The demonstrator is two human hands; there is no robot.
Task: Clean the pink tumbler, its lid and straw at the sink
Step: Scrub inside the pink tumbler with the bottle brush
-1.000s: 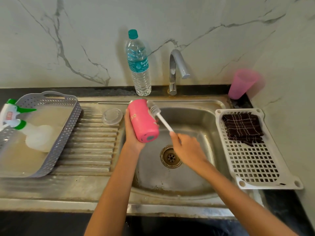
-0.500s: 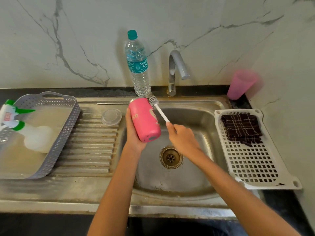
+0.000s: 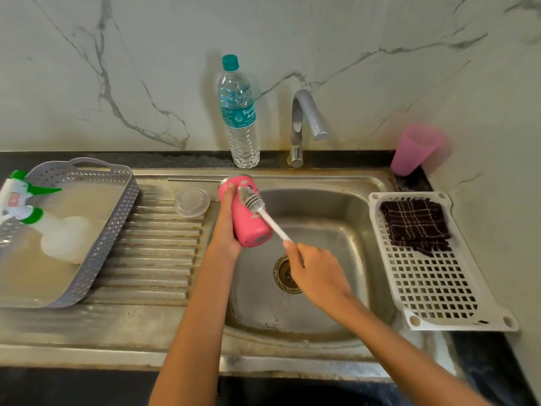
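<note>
Half a second ago your brush (image 3: pixel 251 198) had its bristle head up at the mouth of the pink tumbler (image 3: pixel 248 227); now that head has come down onto the tumbler's outer wall, near the far end. Your right hand (image 3: pixel 316 268) has drawn back toward you with it and now sits over the drain (image 3: pixel 287 274). The tumbler itself has barely shifted.

You hold the tumbler tilted over the left side of the sink (image 3: pixel 336 206), its base toward you and its silver-rimmed mouth away. Your left hand (image 3: pixel 228 227) wraps it from the left, with the thumb lying along the top; the other fingers are hidden beneath. Your right-hand fingers are curled round the end of the brush's thin white handle, pinching it.

The tumbler is a smooth, matt pink cylinder. The brush head is a short grey tuft of ribbed bristles. The clear round lid (image 3: pixel 192 202) lies flat on the ridged steel draining board (image 3: pixel 152 244), just left of the tumbler. The thin metal straw (image 3: pixel 193 180) lies along the back rim behind it.

The basin is dull, stained stainless steel. A perforated grey basket (image 3: pixel 111 230) holds a white spray bottle (image 3: pixel 29 212). A white lattice rack (image 3: pixel 433 288) carries a dark checked cloth (image 3: pixel 415 227)
</note>
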